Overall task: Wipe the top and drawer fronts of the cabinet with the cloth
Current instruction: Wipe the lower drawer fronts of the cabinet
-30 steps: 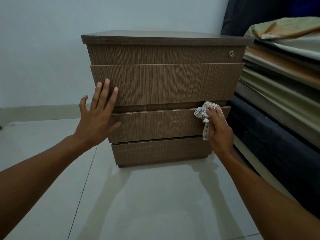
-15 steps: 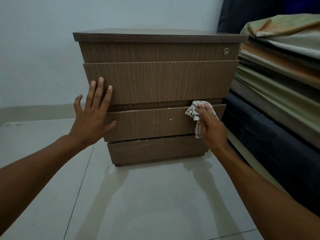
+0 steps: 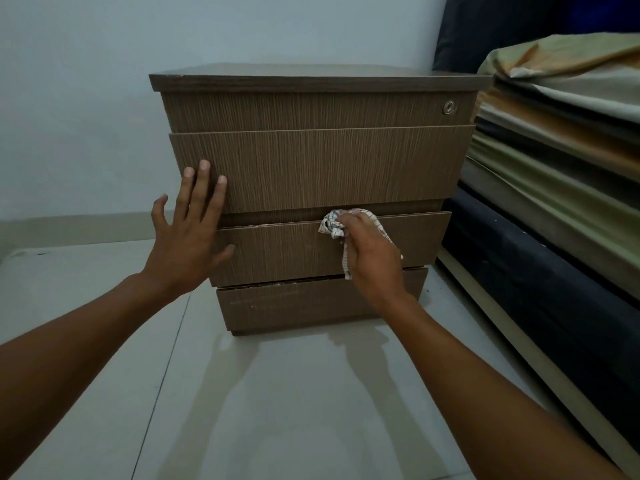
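A brown wood-grain cabinet with several drawer fronts stands on the floor against the wall. My right hand presses a crumpled checked cloth against the upper edge of the third drawer front, near its middle. My left hand lies flat with fingers spread on the cabinet's left front edge, across the second and third drawer fronts. A round metal lock sits at the top drawer's right end.
A stack of mattresses and folded bedding stands right beside the cabinet on the right. Pale floor tiles stretch in front of me. A light wall rises behind and to the left.
My right hand has slid the cloth leftward along the third drawer front, from its right end to near its middle. My left hand stays pressed on the cabinet's left edge.
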